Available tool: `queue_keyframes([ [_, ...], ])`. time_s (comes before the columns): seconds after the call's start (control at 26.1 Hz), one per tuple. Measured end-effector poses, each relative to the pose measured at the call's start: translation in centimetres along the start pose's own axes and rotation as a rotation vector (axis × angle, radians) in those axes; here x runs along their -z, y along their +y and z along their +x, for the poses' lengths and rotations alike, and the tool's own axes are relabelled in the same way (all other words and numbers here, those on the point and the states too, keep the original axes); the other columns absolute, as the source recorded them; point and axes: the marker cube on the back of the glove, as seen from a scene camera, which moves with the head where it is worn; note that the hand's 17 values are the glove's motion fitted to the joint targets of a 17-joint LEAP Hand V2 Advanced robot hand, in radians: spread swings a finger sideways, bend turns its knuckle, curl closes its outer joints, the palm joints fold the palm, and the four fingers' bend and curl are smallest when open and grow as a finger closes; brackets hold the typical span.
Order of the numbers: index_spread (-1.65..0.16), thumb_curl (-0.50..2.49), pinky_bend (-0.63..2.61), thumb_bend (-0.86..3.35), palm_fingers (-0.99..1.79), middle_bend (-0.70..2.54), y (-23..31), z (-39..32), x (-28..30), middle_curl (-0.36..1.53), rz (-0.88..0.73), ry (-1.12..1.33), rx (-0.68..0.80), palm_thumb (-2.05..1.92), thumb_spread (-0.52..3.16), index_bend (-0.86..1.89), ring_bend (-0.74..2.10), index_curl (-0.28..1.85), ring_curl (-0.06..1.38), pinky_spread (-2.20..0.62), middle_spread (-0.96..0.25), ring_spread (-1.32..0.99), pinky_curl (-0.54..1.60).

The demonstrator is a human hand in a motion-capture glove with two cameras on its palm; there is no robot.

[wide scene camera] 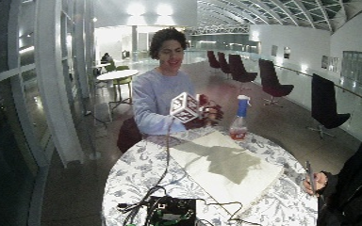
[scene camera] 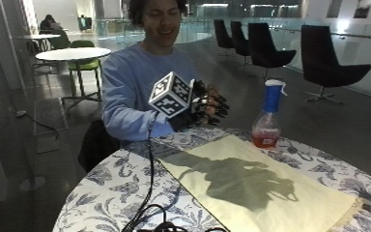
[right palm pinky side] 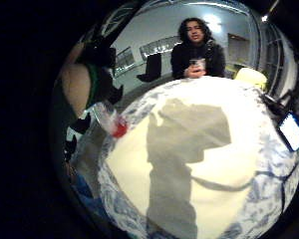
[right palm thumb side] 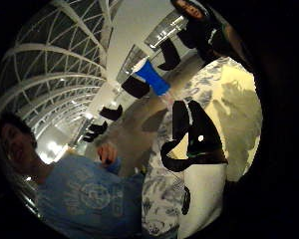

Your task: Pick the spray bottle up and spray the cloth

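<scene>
Hovering above the table's (scene camera: 102,191) near edge, gloved right hand (scene camera: 206,110) loosely curled, grasping nothing, apart from spray bottle (scene camera: 267,116) beside cloth (scene camera: 269,191)

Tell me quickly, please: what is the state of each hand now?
Right hand: raised above the table, fingers loosely curled, holding nothing; the spray bottle stands apart from it.
Bare left hand: cannot be told.

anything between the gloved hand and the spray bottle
Nothing visible. The gloved right hand is raised above the table edge, and the spray bottle stands upright beside the yellow cloth, with open air between them.
</scene>
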Motion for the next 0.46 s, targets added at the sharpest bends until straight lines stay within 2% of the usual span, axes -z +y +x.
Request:
queue_keyframes([
  [0.23,-0.28,0.47,0.3,-0.01,0.83,0.26,6.1,4.5,7.1,0.44,-0.002,0.233,-0.035,0.8,1.14,0.16,0.4,0.28,0.38,0.1,-0.07,-0.03,0.37],
  [0.46,-0.28,0.47,0.27,-0.01,0.86,0.25,10.2,6.9,11.2,0.44,0.014,0.294,-0.107,0.82,1.15,0.15,0.38,0.29,0.38,0.11,-0.07,-0.03,0.36],
])
